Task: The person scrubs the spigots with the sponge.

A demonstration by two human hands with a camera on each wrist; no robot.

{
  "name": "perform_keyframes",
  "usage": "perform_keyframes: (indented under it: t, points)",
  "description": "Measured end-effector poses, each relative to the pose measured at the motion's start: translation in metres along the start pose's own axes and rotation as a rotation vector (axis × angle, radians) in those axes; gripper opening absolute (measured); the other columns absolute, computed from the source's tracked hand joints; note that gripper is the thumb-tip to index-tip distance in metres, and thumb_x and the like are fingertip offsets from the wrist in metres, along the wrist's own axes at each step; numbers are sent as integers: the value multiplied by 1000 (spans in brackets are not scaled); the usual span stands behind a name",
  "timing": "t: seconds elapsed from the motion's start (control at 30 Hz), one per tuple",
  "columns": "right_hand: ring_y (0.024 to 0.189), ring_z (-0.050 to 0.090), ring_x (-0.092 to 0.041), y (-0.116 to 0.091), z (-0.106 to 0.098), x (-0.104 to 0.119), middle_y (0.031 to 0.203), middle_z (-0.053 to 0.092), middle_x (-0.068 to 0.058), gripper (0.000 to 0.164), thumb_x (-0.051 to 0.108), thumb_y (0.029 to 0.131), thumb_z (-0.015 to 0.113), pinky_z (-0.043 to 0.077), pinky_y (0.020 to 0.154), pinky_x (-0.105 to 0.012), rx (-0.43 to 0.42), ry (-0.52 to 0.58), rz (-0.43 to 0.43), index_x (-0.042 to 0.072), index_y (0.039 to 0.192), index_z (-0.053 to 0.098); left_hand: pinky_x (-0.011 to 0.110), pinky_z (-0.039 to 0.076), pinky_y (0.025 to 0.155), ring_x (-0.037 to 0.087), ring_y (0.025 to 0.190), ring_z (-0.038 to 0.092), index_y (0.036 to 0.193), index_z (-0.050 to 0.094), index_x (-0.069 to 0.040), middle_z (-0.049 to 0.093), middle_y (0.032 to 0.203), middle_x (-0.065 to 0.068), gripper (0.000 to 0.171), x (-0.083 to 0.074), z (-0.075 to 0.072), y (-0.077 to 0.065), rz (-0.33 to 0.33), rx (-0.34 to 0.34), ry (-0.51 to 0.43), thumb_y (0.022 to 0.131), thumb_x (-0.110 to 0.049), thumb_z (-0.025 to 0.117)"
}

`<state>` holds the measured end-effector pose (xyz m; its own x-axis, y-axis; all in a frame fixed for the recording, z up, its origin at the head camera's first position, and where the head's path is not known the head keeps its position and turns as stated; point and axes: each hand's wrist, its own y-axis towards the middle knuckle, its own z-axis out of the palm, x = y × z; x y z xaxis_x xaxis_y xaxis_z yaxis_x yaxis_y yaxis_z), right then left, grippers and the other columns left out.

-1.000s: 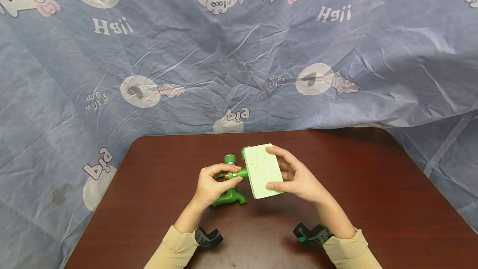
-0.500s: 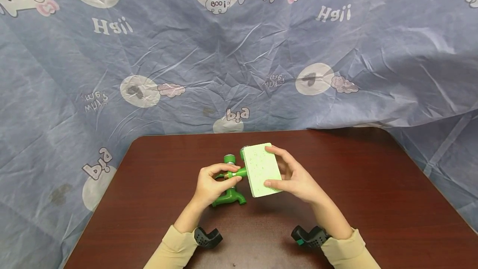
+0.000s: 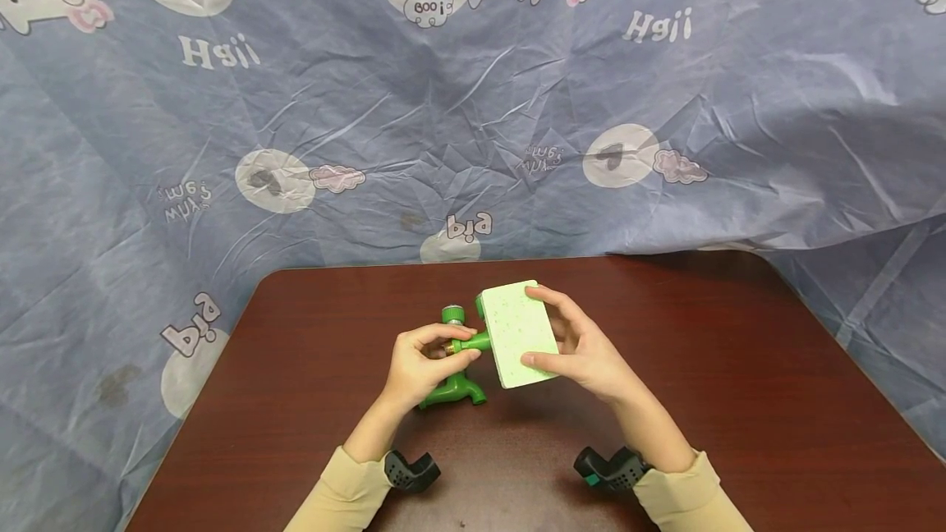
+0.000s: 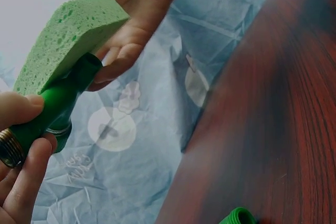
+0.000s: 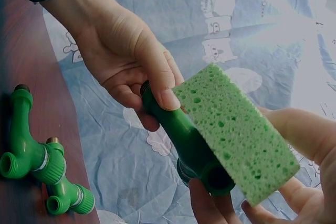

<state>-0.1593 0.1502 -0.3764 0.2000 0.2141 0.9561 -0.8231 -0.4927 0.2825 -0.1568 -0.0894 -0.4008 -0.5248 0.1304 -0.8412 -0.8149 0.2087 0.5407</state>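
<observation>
My left hand (image 3: 420, 364) pinches a green plastic tap (image 3: 479, 341) near its brass threaded end, thumb on one side and fingers on the other. The left wrist view shows that thread close to the fingers. My right hand (image 3: 597, 358) grips a light green, porous sponge (image 3: 520, 335) by its edges, thumb at the near side. The sponge (image 5: 236, 135) lies along the tap's body, which it partly hides in the head view. In the right wrist view the held tap (image 5: 176, 124) slants down toward the right fingers, its open spout end beside the sponge.
Two more green taps lie on the dark red-brown table (image 3: 709, 376): one tap (image 5: 37, 150) nearer and a second tap (image 5: 68, 195) beyond it. A blue-grey cartoon-print cloth (image 3: 414, 105) hangs behind the table. Both wrists wear black camera mounts (image 3: 411, 470).
My right hand and the sponge have shifted slightly up and to the left along the tap. The left hand keeps its pinch on the tap and stays nearly still.
</observation>
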Motion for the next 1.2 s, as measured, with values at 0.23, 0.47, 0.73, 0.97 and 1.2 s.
perform_keyframes:
  t: [0.23, 0.47, 0.73, 0.97, 1.2]
  points:
    - [83, 67, -26, -1, -3, 2, 109, 56, -19, 80, -16, 75, 67, 58, 64, -45, -23, -6, -10, 5, 143, 30, 28, 57, 69, 11, 82, 66, 102, 63, 16, 62, 102, 31, 36, 17, -7, -1, -11, 30, -35, 68, 17, 75]
    - [83, 67, -25, -1, -3, 5, 107, 56, -19, 81, -17, 74, 67, 58, 64, -44, -29, -2, -17, 5, 143, 30, 33, 57, 73, 15, 83, 67, 109, 61, 15, 62, 107, 30, 39, 16, -11, -1, -61, 71, -97, 72, 12, 74]
    - [86, 66, -24, -1, -4, 6, 110, 54, -18, 82, -19, 73, 67, 58, 64, -43, -52, -15, -35, 5, 143, 31, 30, 58, 69, 12, 78, 68, 106, 64, 14, 65, 104, 25, 37, 14, -8, -1, -67, 10, -25, 71, 12, 75]
    - [84, 66, -23, -1, -4, 6, 107, 56, -17, 82, -18, 74, 66, 58, 64, -42, -33, 9, -17, 6, 144, 29, 29, 58, 69, 13, 79, 68, 104, 62, 16, 68, 99, 17, 35, 16, -9, 0, -40, 13, -49, 72, 11, 74]
    - [86, 66, -24, -2, -4, 7, 112, 54, -17, 82, -17, 74, 67, 58, 65, -41, -37, -2, -10, 4, 144, 29, 23, 56, 63, 11, 77, 67, 103, 61, 15, 68, 100, 18, 32, 18, -10, -1, 17, 30, -40, 74, 12, 73]
